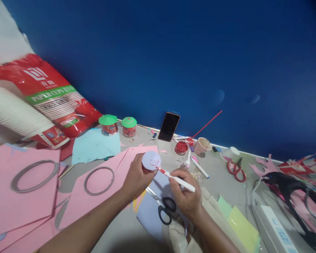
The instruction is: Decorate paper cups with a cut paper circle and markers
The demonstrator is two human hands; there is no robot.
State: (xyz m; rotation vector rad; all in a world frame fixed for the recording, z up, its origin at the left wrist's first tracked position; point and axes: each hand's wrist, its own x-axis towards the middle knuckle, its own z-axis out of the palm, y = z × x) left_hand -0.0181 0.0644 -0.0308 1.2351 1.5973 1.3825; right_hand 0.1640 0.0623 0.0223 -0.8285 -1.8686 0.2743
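— Two hands: entries?
— I log: left hand (137,179) gripping paper disc (151,160); right hand (185,195) pinching marker (177,179), tip on disc (red marks), over the table (218,172) toward its near edge.

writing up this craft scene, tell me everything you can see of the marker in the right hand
The marker is a slim pen with a white barrel and a red section at its writing end; no cap shows. It slants, tip up and left, back end down and right. The right hand grips its rear half, fingers closed round it. Its tip meets the lower right edge of the pale paper disc, which bears red strokes and is held by the left hand.
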